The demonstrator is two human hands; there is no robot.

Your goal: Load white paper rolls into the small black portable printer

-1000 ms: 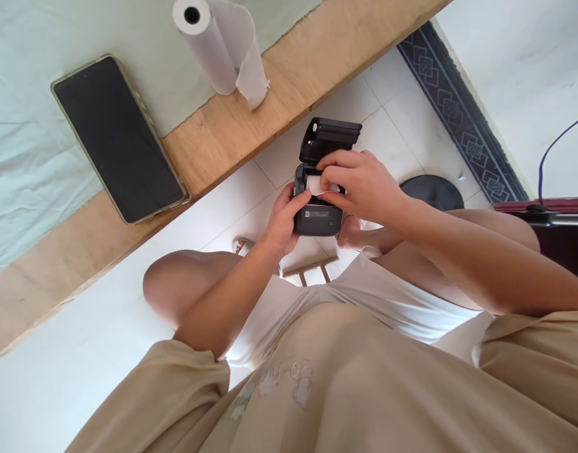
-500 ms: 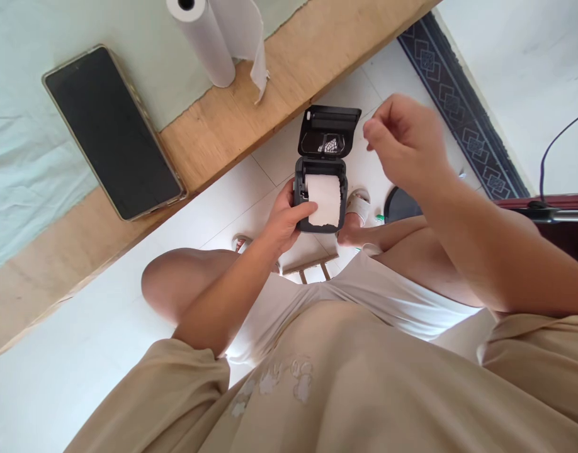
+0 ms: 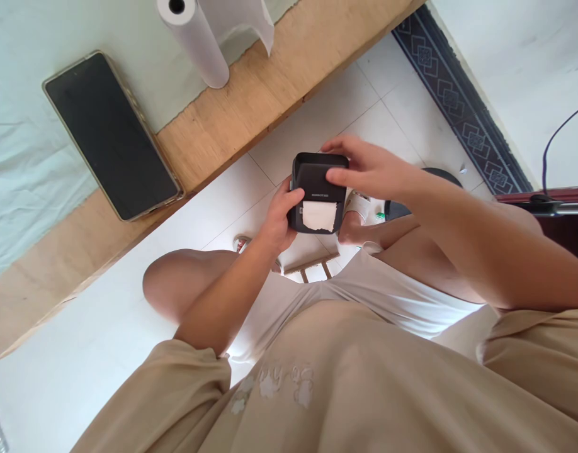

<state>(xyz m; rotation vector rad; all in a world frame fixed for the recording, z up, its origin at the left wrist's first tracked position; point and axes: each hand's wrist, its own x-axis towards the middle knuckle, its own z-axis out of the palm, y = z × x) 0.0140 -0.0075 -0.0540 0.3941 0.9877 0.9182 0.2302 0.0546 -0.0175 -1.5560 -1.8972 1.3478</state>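
Note:
A small black portable printer (image 3: 312, 179) is held above my lap, its lid folded down. White paper (image 3: 320, 216) with a ragged torn edge sticks out from under the lid towards me. My left hand (image 3: 284, 214) grips the printer's left side, thumb on top near the paper. At the right side, my right hand (image 3: 357, 165) has its thumb on the lid and its fingers around the far edge. The undersides of both hands' grip are hidden.
On the wooden table (image 3: 251, 94) to the upper left stand a white paper roll (image 3: 199, 47) with a loose end and a dark phone (image 3: 112, 135). The table edge runs diagonally beyond my hands. A black cable (image 3: 548, 148) hangs at the right.
The printer's lid has swung from open to closed over the paper. My right hand has come down and left onto it. The loose end of the paper roll has shifted upward.

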